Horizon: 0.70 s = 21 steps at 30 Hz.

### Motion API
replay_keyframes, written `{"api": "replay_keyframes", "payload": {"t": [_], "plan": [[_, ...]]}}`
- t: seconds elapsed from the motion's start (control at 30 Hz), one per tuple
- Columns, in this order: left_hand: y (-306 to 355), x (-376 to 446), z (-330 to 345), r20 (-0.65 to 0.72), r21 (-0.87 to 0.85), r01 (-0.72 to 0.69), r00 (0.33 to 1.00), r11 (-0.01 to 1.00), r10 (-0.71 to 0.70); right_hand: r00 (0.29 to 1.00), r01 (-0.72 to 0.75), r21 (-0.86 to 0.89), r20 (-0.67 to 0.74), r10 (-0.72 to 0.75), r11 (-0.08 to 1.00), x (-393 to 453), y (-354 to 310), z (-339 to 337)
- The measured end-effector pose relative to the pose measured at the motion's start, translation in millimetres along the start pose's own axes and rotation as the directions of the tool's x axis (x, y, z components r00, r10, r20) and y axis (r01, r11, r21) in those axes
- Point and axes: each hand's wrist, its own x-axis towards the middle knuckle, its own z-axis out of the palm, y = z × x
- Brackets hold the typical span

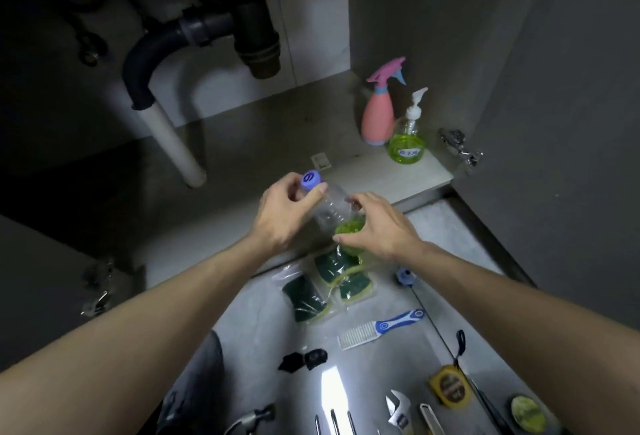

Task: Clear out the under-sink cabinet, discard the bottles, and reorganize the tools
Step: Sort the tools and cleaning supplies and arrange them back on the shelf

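Observation:
I hold a clear plastic bottle (329,208) with a purple cap and a little green liquid at its bottom, tilted, in front of the open cabinet. My left hand (284,216) grips its neck just under the cap. My right hand (377,223) wraps its lower end. On the cabinet floor (270,130) at the right stand a pink spray bottle (379,112) and a pump bottle (407,140) of green liquid. Tools lie on the floor near me: an adjustable wrench (398,410), a yellow tape measure (450,389), a hammer (252,417), scissors (460,348).
Black drain pipes (221,26) and a white pipe (173,144) hang in the cabinet's left half. Bagged green sponges (329,285), a blue-handled brush (381,329), a small blue knob (404,276) and black pieces (303,360) lie on the grey floor. The open cabinet door (571,123) stands at right.

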Motion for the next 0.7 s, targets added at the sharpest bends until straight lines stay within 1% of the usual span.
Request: {"api": "replay_keyframes", "payload": {"t": [0.03, 0.07, 0.1, 0.17, 0.23, 0.33, 0.4, 0.47, 0.6, 0.7], "plan": [[-0.6, 2.7, 7.9, 0.029, -0.038, 0.027, 0.999, 0.999, -0.026, 0.998, -0.045, 0.024, -0.051, 0.046, 0.999, 2.8, 9.0, -10.1], [-3.9, 4.9, 15.3, 0.066, -0.021, 0.054, 0.996, 0.998, -0.053, 0.988, -0.094, 0.062, -0.116, 0.101, 0.994, 6.0, 18.1, -19.8], [-10.0, 6.5, 22.1, 0.112, 0.034, 0.075, 0.991, 0.997, -0.078, 0.97, -0.14, 0.098, -0.184, 0.156, 0.985, 10.3, 26.9, -29.3], [-27.8, 5.4, 33.4, 0.193, 0.202, 0.1, 0.971, 0.974, -0.14, 0.922, -0.218, 0.137, -0.294, 0.25, 0.966, 23.6, 43.8, -45.7], [-48.2, -0.7, 41.0, 0.219, 0.336, 0.132, 0.952, 0.933, -0.214, 0.872, -0.298, 0.15, -0.359, 0.333, 0.943, 41.3, 59.5, -56.9], [-75.7, -12.2, 45.2, 0.226, 0.418, 0.208, 0.919, 0.884, -0.323, 0.805, -0.42, 0.196, -0.37, 0.463, 0.886, 65.9, 78.8, -60.4], [-90.6, -16.4, 46.0, 0.235, 0.457, 0.237, 0.897, 0.857, -0.374, 0.757, -0.47, 0.26, -0.373, 0.537, 0.843, 77.5, 88.3, -58.4], [-101.6, -18.3, 46.5, 0.243, 0.495, 0.247, 0.881, 0.833, -0.405, 0.717, -0.472, 0.328, -0.398, 0.573, 0.818, 86.8, 93.7, -56.0], [-111.1, -22.6, 49.5, 0.25, 0.595, 0.224, 0.861, 0.772, -0.443, 0.685, -0.456, 0.359, -0.443, 0.579, 0.814, 96.7, 92.3, -46.1], [-114.1, -27.0, 51.7, 0.256, 0.658, 0.219, 0.835, 0.721, -0.487, 0.638, -0.501, 0.426, -0.406, 0.654, 0.754, 94.0, 89.1, -34.0]]}}
